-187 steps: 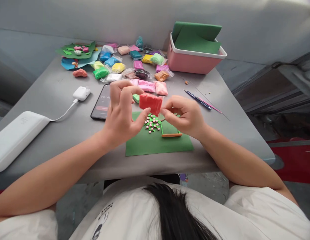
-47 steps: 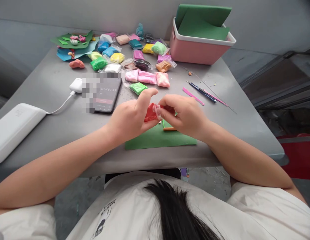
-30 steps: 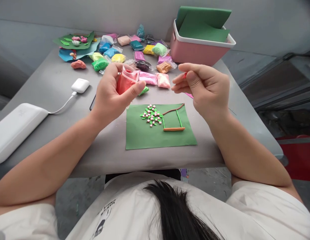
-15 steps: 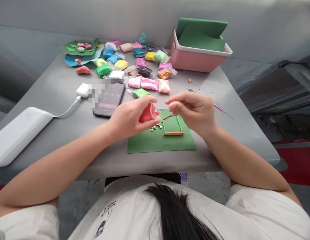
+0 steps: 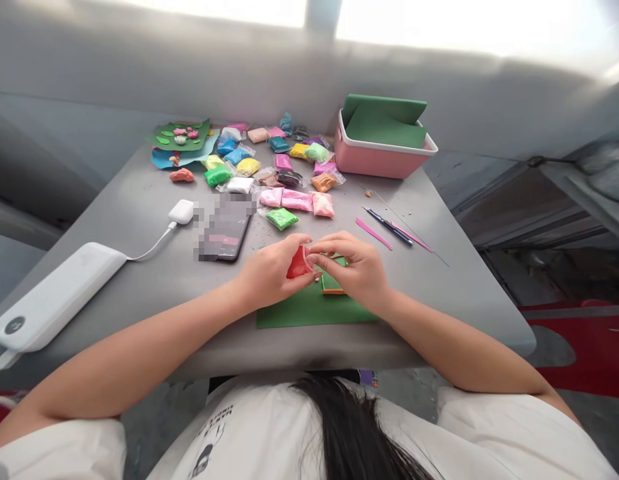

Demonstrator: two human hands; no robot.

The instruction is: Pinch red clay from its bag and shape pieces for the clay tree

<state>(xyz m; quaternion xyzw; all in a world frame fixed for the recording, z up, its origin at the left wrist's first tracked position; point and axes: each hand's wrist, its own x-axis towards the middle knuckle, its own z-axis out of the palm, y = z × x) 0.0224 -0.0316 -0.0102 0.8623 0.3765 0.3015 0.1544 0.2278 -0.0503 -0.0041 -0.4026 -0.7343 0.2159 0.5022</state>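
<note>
Inspected from the left: a white plastic power bank [image 5: 64, 293] lies on the grey worktop [image 5: 439, 300], and a dark smartphone [image 5: 240, 235] lies between it and the hands.

The left hand [image 5: 269, 272] is closed around a clear plastic packet of red, clay-like material [image 5: 298, 264]. The packet lies on the right side of that hand, between thumb and fingers, over the upper part of a dark green rectangular sheet [image 5: 294, 313]. Its closed end is hidden in the grip; the visible mouth points right, toward the other hand. As far as can be judged with so much covered, its long axis runs roughly from one hand to the other.

The right hand [image 5: 362, 272] comes in from the opposite side, its thumb and forefinger pinched at the packet's clear lip. Whether any red material is caught between the fingertips cannot be told. Of the two, the left has the packet's body; the right meets only the mouth, its palm standing apart from the packet. Partly beneath the right hand, a thin orange bar [image 5: 333, 291] lies crosswise on the sheet.

Further right, a flat pink plastic strip [image 5: 374, 233] and a slim dark blue pen-like tool [image 5: 389, 227] lie slantwise, apart from both hands.
</note>
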